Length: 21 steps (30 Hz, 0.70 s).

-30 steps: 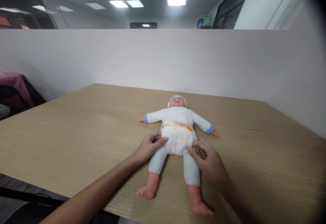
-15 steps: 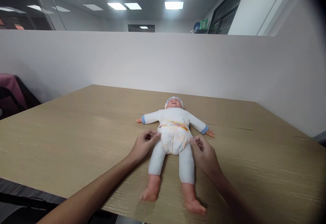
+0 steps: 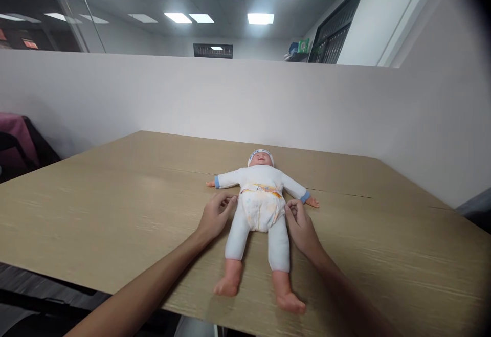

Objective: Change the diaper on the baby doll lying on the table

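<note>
A baby doll (image 3: 261, 174) lies on its back on the wooden table, arms spread and feet toward me. It wears a white suit with blue cuffs and a white headband with lettering. Round its hips, over the suit, sits a white diaper (image 3: 261, 213) with an orange patterned waistband. My left hand (image 3: 214, 218) is closed in a pinch at the diaper's side edge on the left. On the opposite side, my right hand (image 3: 303, 227) pinches the diaper's edge by the hip, fingers curled. The small bit of material between the fingertips is mostly hidden.
The wooden table (image 3: 115, 188) stretches out on both sides of the doll, with thin seams across it. Behind it rises a white half wall (image 3: 215, 96) with glass above. A pink and black item (image 3: 17, 137) stands beyond the table's left edge.
The view has tilted up slightly. My left fingertips have shifted a little outward from the diaper's side; my right hand stays at the hip. The doll lies as before.
</note>
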Each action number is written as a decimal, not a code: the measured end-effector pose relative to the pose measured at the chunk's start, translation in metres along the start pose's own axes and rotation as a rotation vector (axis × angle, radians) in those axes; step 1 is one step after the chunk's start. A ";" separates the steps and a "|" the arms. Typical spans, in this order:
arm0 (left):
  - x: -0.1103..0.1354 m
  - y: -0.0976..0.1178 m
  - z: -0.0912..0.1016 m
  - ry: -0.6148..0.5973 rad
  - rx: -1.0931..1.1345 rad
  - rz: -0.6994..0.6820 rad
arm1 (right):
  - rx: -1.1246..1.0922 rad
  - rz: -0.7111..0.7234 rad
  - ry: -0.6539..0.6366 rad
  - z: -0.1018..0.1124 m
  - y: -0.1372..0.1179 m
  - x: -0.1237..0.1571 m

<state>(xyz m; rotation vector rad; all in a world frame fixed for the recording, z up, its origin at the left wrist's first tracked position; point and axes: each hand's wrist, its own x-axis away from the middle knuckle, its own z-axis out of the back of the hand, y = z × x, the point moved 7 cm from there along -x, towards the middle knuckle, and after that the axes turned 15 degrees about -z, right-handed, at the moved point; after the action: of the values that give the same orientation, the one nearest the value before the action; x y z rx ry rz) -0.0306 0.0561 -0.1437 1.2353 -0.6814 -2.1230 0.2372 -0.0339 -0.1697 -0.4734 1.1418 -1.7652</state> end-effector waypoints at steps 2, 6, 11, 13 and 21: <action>0.000 -0.003 0.004 0.007 -0.030 0.027 | 0.031 0.018 0.008 0.000 0.005 -0.004; -0.002 -0.008 0.006 -0.043 -0.095 0.036 | 0.097 0.063 -0.003 0.001 0.013 -0.012; -0.005 -0.019 0.014 -0.023 -0.270 0.016 | 0.210 0.111 0.059 0.006 0.017 -0.013; -0.006 -0.023 0.017 0.011 -0.341 -0.002 | 0.246 0.121 0.106 0.007 0.018 -0.012; -0.017 -0.036 -0.002 -0.092 -0.581 -0.120 | 0.458 0.192 0.322 0.020 0.003 -0.020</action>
<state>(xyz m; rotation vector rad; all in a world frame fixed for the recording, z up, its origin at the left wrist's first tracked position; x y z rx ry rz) -0.0297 0.0930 -0.1587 0.8752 -0.0058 -2.2566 0.2630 -0.0264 -0.1590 0.1956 0.9153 -1.8970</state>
